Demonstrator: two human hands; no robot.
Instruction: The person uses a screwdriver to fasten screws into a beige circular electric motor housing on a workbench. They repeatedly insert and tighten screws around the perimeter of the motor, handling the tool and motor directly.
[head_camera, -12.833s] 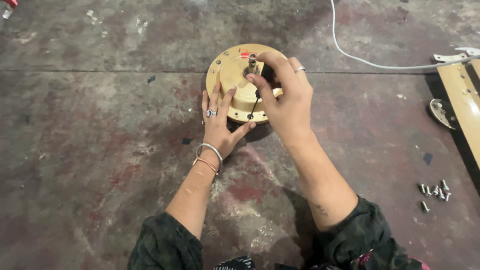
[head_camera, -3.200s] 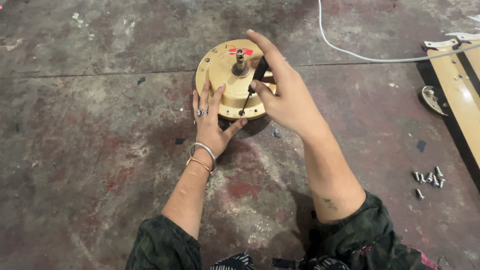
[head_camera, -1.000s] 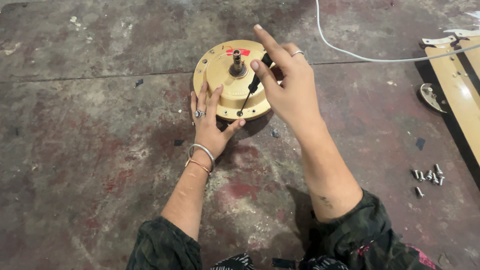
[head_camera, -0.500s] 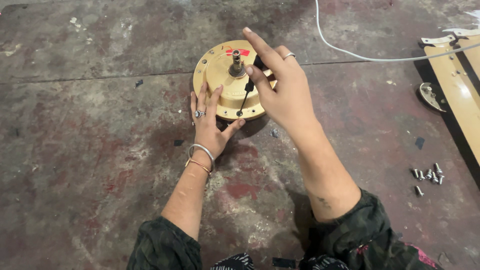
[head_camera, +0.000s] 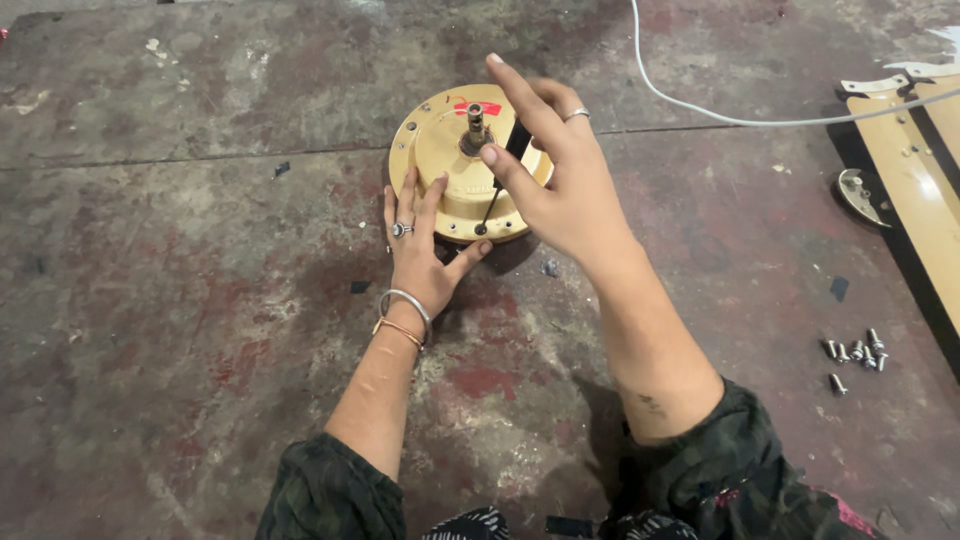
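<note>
A round gold motor housing (head_camera: 437, 150) with a short centre shaft (head_camera: 475, 128) lies flat on the concrete floor. My left hand (head_camera: 420, 250) rests on the floor against its near edge, fingers spread onto the rim, wearing a ring and bangles. My right hand (head_camera: 560, 180) is above the housing's right side and holds a black-handled screwdriver (head_camera: 500, 180) upright, its tip down at a screw hole near the front rim. Index and middle finger stick out straight; thumb and the other fingers pinch the handle.
A white cable (head_camera: 720, 110) runs across the floor at the upper right. Gold fan blades (head_camera: 915, 190) with metal brackets lie at the right edge. Several loose screws (head_camera: 855, 355) sit on the floor to the right of my right arm.
My right hand has turned slightly on the screwdriver, fingers shifting; housing and left hand have stayed in place.
</note>
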